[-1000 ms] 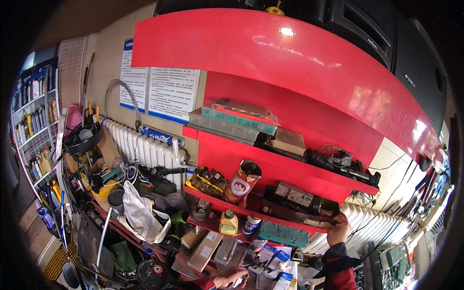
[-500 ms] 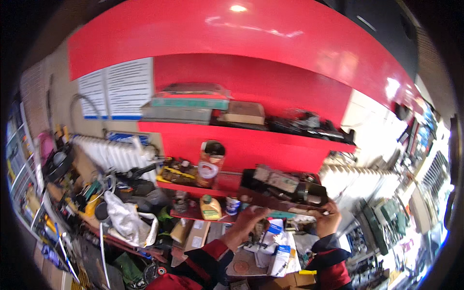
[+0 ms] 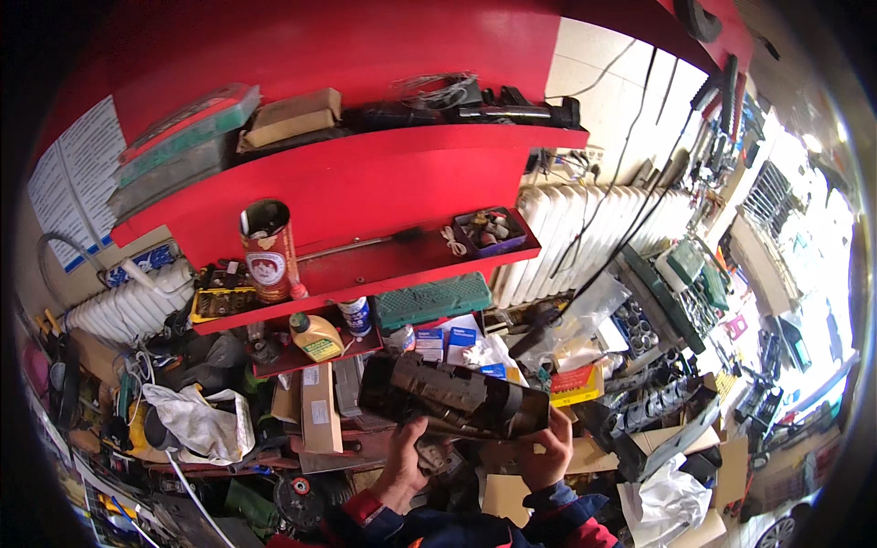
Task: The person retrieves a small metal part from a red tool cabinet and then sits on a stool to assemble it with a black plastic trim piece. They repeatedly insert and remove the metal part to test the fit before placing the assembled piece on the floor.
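Both hands hold up a long, dark open tray [image 3: 528, 413], tilted toward me, with dark parts inside that I cannot make out. My left hand [image 3: 402, 468] grips its near edge left of the middle, thumb up against the side and fingers partly under it. At the right end, my right hand [image 3: 548, 449] is closed round the corner. Beyond the tray are a yellowish oil bottle [image 3: 316, 338], a blue and white can [image 3: 355, 316] and a green plastic case [image 3: 434, 300] below the red shelf.
On the red lower shelf [image 3: 384, 267] stand a tall red-brown tin [image 3: 269, 256] and a small tray of parts [image 3: 493, 230]. Cartons [image 3: 320, 411] crowd the bench. To the right lie an open green socket case [image 3: 671, 292] and white crumpled plastic [image 3: 671, 498]; a white radiator [image 3: 594, 233] stands behind.
My view has swung right and down, so the shelves sit further left and higher. The tray, held in both hands, is now lower and further left in view.
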Demonstrator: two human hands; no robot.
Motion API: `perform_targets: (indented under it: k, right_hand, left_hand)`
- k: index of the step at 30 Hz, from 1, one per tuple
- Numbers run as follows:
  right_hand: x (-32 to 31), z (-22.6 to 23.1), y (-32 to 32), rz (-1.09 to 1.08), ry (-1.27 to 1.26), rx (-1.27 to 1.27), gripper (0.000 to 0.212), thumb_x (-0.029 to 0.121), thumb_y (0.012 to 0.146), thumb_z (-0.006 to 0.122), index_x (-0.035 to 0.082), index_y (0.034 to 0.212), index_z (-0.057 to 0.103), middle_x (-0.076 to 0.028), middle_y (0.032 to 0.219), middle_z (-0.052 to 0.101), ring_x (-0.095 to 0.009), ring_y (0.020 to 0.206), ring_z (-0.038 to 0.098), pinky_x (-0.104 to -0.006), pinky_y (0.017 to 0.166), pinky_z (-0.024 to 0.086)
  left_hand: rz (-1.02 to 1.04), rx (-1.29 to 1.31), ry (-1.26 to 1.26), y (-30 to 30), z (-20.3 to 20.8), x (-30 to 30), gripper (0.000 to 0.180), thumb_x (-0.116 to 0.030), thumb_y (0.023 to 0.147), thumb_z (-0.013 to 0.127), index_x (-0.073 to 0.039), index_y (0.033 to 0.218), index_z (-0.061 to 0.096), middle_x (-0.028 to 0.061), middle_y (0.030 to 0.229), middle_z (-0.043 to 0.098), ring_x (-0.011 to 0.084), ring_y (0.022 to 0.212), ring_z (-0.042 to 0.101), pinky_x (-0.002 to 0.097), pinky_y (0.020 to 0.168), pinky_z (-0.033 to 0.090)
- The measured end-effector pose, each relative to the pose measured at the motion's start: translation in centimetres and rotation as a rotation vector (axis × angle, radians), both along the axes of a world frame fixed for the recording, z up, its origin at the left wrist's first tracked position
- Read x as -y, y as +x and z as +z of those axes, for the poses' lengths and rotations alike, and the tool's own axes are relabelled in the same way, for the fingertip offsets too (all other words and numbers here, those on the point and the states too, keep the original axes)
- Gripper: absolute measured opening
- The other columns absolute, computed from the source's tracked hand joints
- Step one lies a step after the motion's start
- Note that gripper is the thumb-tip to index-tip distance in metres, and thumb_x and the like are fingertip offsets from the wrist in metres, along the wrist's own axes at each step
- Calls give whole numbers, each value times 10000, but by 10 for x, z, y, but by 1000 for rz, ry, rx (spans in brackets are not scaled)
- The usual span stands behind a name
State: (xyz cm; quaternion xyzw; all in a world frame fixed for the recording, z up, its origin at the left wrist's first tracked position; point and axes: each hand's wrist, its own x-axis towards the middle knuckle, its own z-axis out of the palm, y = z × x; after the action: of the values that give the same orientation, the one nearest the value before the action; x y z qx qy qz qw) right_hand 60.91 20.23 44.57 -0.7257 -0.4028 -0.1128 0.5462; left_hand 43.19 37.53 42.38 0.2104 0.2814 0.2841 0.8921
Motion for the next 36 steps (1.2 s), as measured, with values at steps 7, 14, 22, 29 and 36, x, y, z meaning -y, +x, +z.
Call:
perform_targets:
  k: [7, 14, 22, 29, 36]
  right_hand:
    - [40, 3, -21, 78, -288, -157, 365, 95, 714, 972, 69, 980, 723, -253, 1469, 575, -440, 1319, 627, -483, 1080, 543]
    - [19, 15, -25, 198, -478, 115, 483, 187, 784, 898, 75, 1206, 689, -144, 1263, 711, -374, 1237, 624, -489, 1051, 496]
    - [-6, -19, -37, 251, -739, 207, 851, 338, 768, 911, 25, 1473, 549, -166, 1202, 624, -394, 1113, 581, -488, 967, 502]
    - [4, -43, -40, 233, -649, 1, 789, 313, 700, 936, 32, 1366, 619, -165, 1092, 729, -376, 1006, 643, -467, 922, 539]
    - [62, 8, 21, 67, -98, -627, 409, 105, 908, 776, 3, 1285, 656, -43, 1033, 727, -134, 905, 679, -306, 821, 566]
  left_hand:
    - [5, 53, 20, -24, -38, 13, 454, -330, 987, 699, -39, 1334, 662, 113, 1202, 747, 291, 1089, 734, 456, 930, 628]
    - [-158, -125, -183, -37, -80, 29, 468, -246, 936, 758, -61, 1354, 656, 120, 1268, 741, 304, 1140, 727, 478, 1043, 601]
    - [-275, -30, -173, -37, -113, 68, 501, -195, 1003, 691, -22, 1462, 587, 140, 1316, 732, 304, 1151, 741, 473, 1037, 613]
    - [-294, 50, -95, -32, -117, 66, 486, -247, 1005, 688, -16, 1427, 614, 137, 1265, 749, 281, 1109, 756, 444, 985, 634]
    - [-215, -112, -155, -33, -104, 52, 509, -263, 874, 818, -80, 1327, 675, 96, 1191, 750, 279, 1055, 743, 454, 945, 635]
